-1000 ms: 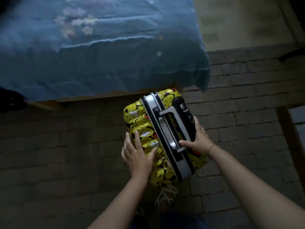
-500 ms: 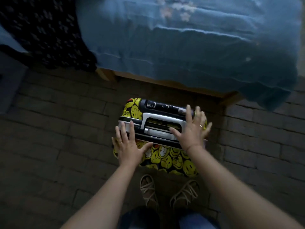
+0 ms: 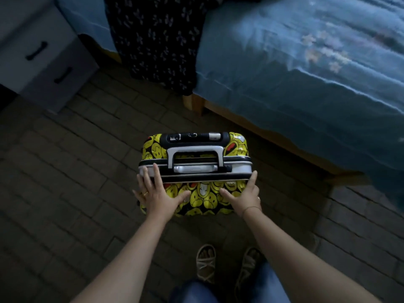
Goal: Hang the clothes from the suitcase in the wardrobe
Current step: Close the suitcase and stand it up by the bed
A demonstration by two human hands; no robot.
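The closed suitcase (image 3: pixel 205 199) stands on the floor (image 3: pixel 65 171); left grip (image 3: pixel 157 196) and right grip (image 3: pixel 243 199) press it with straight fingers.

I am pressing my left hand (image 3: pixel 157 197) and right hand (image 3: pixel 242 199) flat against the suitcase (image 3: pixel 205 199), whose hard shell is looking like glossy, smooth plastic. Its handle (image 3: pixel 195 149) and rim band (image 3: pixel 238 168) are shining silver, metal or plastic, I cannot tell. The floor (image 3: pixel 65 171) is showing rough, matt brick. The bedspread (image 3: pixel 306 84) is draping as soft, rippled blue cloth over a bare wooden bed frame (image 3: pixel 193 103).
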